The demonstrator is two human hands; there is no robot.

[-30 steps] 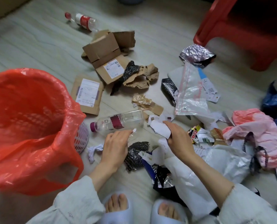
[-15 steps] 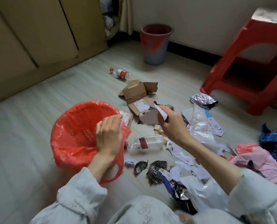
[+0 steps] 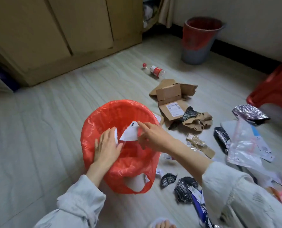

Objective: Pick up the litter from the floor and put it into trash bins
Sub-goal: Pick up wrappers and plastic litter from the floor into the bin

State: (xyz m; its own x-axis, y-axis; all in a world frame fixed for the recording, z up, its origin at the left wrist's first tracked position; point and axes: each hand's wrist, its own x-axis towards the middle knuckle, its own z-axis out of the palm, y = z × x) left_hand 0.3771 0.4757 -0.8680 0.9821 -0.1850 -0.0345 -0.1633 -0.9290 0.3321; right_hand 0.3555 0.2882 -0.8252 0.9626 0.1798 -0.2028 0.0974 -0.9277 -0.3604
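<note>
A bin lined with a red plastic bag (image 3: 94, 129) stands on the floor in front of me. Both hands are over its mouth. My right hand (image 3: 155, 137) pinches a white paper scrap (image 3: 129, 134) between forefinger and thumb above the opening. My left hand (image 3: 107, 147) has straight fingers over the bin's near-left rim, with a narrow white scrap (image 3: 115, 135) at its fingertips. More litter lies on the floor to the right: torn cardboard (image 3: 169, 99), black foil wrappers (image 3: 184, 186) and a clear plastic bag (image 3: 245, 145).
A second grey bin with a red liner (image 3: 201, 46) stands by the far wall. A plastic bottle with a red label (image 3: 155, 70) lies in front of it. A red stool (image 3: 275, 89) is at the right, wooden cabinets (image 3: 54, 38) at the left.
Both hands rose from the floor litter with paper scraps and moved left over the red-lined bin. My view lifted from the floor towards the room.
</note>
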